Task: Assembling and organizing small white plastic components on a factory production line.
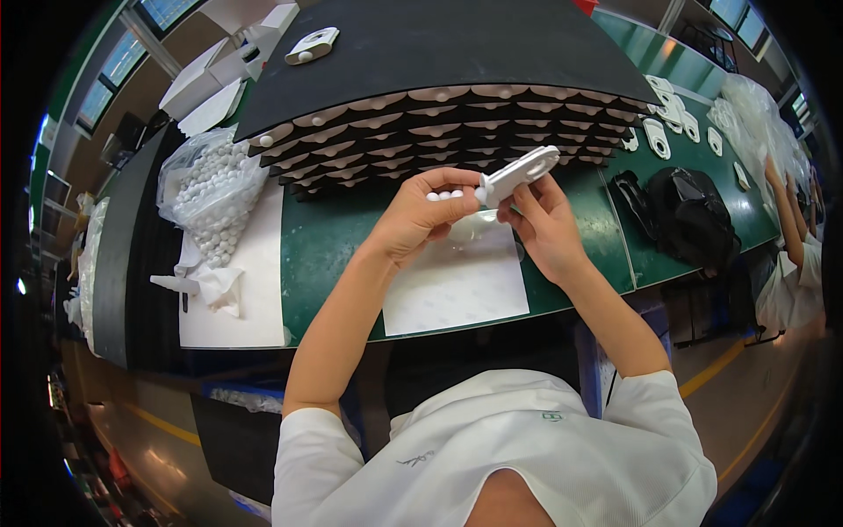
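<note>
Over the green table, my right hand (551,235) is closed on a flat white plastic part (520,176) with an oval opening near its far end. My left hand (413,220) has its thumb and fingers closed around a few small white balls (446,195). One ball sits at the left fingertips, touching or very close to the near end of the part; I cannot tell whether it is inside. Below my hands lies a white sheet (457,299), with a clear plastic piece (479,227) at its far edge.
A tall stack of black trays (474,53) stands ahead, with another white part (313,46) on top. To the left are a clear bag of white balls (206,189) and crumpled paper (219,288). On the right lie several white parts (656,138), a black bag (694,211) and another person's arm (784,206).
</note>
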`<state>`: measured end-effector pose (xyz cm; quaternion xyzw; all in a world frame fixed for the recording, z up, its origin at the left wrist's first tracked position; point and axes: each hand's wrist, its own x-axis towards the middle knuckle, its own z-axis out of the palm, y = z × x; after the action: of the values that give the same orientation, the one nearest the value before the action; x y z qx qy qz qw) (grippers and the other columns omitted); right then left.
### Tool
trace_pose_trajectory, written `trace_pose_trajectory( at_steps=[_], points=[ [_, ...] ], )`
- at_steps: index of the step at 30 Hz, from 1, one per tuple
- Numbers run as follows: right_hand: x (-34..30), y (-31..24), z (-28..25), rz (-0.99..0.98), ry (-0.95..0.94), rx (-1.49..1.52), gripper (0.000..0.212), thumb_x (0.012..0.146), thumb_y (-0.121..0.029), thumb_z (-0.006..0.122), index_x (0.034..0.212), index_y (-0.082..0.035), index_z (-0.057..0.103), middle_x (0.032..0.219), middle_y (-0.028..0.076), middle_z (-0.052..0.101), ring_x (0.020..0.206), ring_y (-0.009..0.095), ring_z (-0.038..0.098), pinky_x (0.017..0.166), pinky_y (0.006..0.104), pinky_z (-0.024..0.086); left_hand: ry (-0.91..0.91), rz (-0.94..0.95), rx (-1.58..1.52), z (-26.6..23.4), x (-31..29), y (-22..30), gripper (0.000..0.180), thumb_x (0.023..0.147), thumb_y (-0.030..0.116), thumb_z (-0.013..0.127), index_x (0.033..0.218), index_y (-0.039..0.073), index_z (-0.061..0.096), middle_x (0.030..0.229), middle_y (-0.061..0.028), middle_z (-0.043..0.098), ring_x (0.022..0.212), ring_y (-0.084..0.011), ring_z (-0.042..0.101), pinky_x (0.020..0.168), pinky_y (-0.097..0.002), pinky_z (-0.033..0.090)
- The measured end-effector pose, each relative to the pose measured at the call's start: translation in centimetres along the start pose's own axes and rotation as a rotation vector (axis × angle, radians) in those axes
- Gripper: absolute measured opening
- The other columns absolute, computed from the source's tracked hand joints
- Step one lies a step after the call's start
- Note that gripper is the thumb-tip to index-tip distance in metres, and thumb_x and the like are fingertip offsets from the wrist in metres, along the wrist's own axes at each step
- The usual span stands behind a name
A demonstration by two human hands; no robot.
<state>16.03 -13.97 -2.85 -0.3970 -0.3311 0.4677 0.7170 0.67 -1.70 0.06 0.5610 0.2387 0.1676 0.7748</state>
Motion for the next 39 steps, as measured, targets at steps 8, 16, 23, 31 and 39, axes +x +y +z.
trace_pose_trajectory(
  at_steps=[8, 16, 23, 31, 39],
  points=[
    [2.6, -5.8, 3.9, -0.347, -0.189, -0.481, 0.018, 0.09, -0.005, 0.058, 0.108, -0.001, 0.057, 0.09, -0.001, 0.058, 0.082, 0.006, 0.053, 0.069, 0.0204, 0.042, -0.054, 0.052, -0.122, -1.1, 0.2, 0.4, 0.045, 0.08, 0.03, 0.072, 0.116, 0.008, 0.056, 0.081, 0.0059, 0.052, 0.062, -0.0011, 0.042, 0.048, -0.0152, 0.027],
    [17.8, -12.0, 9.9, -0.322, -0.176, -1.001, 0.033, 0.086, -0.018, 0.065, 0.113, 0.001, 0.058, 0.091, 0.005, 0.065, 0.073, 0.009, 0.056, 0.068, 0.0173, 0.043, -0.061, -0.03, -0.374, -1.7, 0.6, 0.2, 0.045, 0.091, 0.03, 0.06, 0.122, 0.001, 0.047, 0.086, -0.0017, 0.053, 0.066, -0.0034, 0.047, 0.039, -0.0129, 0.026],
    [26.9, -9.9, 12.6, 0.089, -0.094, -0.972, 0.025, 0.079, -0.015, 0.073, 0.095, 0.002, 0.066, 0.085, 0.008, 0.065, 0.068, 0.01, 0.061, 0.058, 0.0176, 0.054, -0.111, -0.048, -0.41, -2.2, 0.9, -0.4, 0.044, 0.083, 0.003, 0.06, 0.124, 0.0, 0.044, 0.092, -0.0043, 0.055, 0.066, -0.0054, 0.05, 0.039, -0.0142, 0.029],
    [28.6, -8.6, 15.0, 0.095, -0.115, -0.913, 0.022, 0.078, -0.012, 0.073, 0.09, 0.004, 0.065, 0.083, 0.012, 0.066, 0.066, 0.016, 0.065, 0.057, 0.0249, 0.057, -0.107, -0.049, -0.408, -2.1, 0.9, -0.2, 0.045, 0.084, 0.004, 0.06, 0.125, -0.002, 0.042, 0.102, -0.0091, 0.059, 0.065, -0.006, 0.051, 0.038, -0.0142, 0.029],
    [24.5, -19.9, 4.0, -0.178, 0.04, -1.196, 0.029, 0.08, -0.019, 0.063, 0.1, 0.002, 0.067, 0.087, 0.011, 0.068, 0.079, 0.02, 0.066, 0.068, 0.0302, 0.052, -0.007, -0.064, -0.374, -1.6, 0.8, 0.0, 0.04, 0.09, 0.036, 0.06, 0.107, 0.0, 0.055, 0.085, -0.0035, 0.056, 0.061, -0.0045, 0.047, 0.036, -0.0129, 0.025]
  ],
)
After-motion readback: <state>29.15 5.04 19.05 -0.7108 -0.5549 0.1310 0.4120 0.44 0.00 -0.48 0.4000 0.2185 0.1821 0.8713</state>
